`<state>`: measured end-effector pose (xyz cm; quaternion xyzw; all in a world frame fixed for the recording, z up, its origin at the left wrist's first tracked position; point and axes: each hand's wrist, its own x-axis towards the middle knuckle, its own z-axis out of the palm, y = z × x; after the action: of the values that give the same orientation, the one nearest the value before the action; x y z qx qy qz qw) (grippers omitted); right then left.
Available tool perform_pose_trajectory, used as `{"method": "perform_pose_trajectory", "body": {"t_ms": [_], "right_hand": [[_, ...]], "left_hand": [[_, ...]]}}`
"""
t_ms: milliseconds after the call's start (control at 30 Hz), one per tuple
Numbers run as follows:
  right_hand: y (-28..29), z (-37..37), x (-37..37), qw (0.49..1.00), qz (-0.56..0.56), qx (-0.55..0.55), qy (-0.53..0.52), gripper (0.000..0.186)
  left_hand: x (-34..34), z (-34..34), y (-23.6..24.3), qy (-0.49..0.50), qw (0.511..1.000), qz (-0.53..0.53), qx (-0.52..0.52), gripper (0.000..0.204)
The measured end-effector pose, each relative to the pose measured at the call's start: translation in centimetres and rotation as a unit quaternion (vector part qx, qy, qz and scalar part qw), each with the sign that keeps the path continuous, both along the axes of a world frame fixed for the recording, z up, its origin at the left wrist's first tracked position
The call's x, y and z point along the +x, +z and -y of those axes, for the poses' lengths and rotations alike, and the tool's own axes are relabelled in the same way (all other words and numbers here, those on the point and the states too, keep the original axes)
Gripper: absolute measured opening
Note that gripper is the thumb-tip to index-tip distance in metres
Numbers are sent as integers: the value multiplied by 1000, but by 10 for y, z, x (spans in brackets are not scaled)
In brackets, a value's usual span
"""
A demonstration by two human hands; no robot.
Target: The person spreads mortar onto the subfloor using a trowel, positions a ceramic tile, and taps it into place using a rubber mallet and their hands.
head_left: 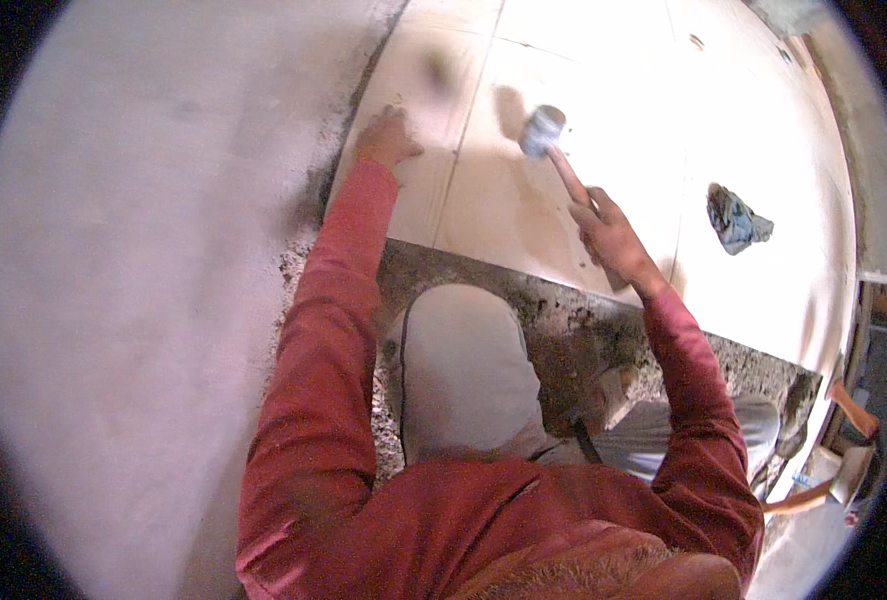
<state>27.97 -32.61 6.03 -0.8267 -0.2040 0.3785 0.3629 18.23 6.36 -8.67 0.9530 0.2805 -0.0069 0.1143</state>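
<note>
My right hand is closed round the wooden handle of a mallet with a pale grey, rounded head. The mallet head is over the light floor tiles, and its shadow falls beside it on the left; whether it touches them I cannot tell. On the tile along the wall, my left hand rests with fingers apart and nothing in it. A thin joint line runs between that tile and the one under the mallet.
A plain pale wall rises on the left. Between my knees and the tile edge lies a rough, dark strip of ground. A crumpled blue-grey cloth or bag sits on the tiles at right. Tools with an orange-brown handle lie at far right.
</note>
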Motion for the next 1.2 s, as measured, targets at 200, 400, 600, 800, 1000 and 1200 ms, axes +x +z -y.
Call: {"method": "perform_pose_trajectory", "body": {"t_ms": [200, 400, 600, 800, 1000, 1200], "right_hand": [[-40, -184, 67, 939, 309, 86, 123, 51], [-94, -283, 106, 933, 333, 65, 119, 42], [-124, -322, 83, 919, 351, 133, 124, 39], [-141, -342, 72, 936, 312, 91, 135, 38], [-169, -337, 68, 915, 347, 146, 143, 42], [-171, -330, 98, 928, 311, 145, 144, 47]], "left_hand": [[7, -1, 13, -5, 995, -96, -17, 87], [13, 1, 2, -12, 996, -90, 22, 95], [12, 0, 11, -25, 993, -115, 18, 94], [4, -3, 9, -12, 996, -84, 0, 87], [9, 0, 6, -17, 995, -83, 51, 82], [18, 7, 11, -27, 995, -89, 22, 80]]}}
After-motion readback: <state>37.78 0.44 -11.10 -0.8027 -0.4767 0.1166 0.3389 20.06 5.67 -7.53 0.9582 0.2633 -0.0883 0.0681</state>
